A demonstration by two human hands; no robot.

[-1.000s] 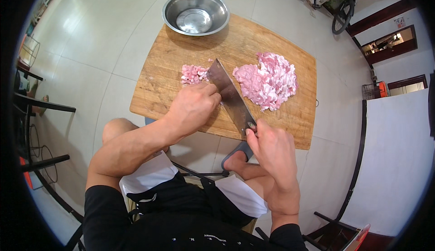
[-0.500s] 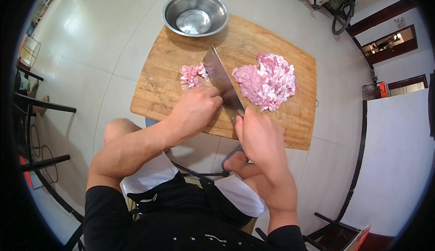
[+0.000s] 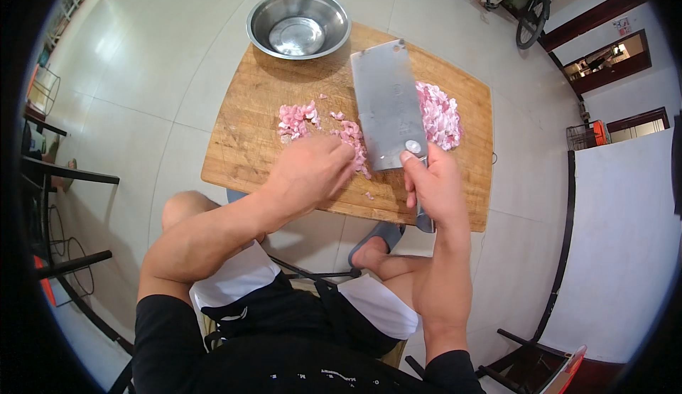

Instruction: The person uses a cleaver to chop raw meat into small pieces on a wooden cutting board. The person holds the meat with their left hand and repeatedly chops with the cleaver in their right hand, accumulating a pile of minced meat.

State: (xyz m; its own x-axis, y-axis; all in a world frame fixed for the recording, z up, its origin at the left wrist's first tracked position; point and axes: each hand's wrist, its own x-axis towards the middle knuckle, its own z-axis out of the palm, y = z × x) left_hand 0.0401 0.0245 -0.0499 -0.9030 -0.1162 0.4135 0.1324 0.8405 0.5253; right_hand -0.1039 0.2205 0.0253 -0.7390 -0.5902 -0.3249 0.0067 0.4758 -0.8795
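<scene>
While mincing looks partly done, going left to right: bare stretch of wooden cutting board (image 3: 234,145) on tiled floor (image 3: 142,53), steel bowl (image 3: 298,23) at far edge, empty — nothing moved into it yet. Then small meat pile (image 3: 297,118), coarse pink cubes, loosely spread, judged not yet fine. Left hand (image 3: 312,174) next, fingers curled down over scattered meat bits (image 3: 352,142) beside the blade, gathering or pressing them; no clear pinch, cannot tell if anything grasped. Cleaver (image 3: 387,106) lifted, broad side up toward the camera, tilted over mid-board, a few bits stuck near its lower edge. Right hand (image 3: 435,188) clenched round cleaver handle, thumb up by the blade heel. Right of blade, large meat pile (image 3: 439,113) — chopped smaller, likely the finished share. Left over, by judgement: chop small pile finer, merge both, load bowl.
</scene>
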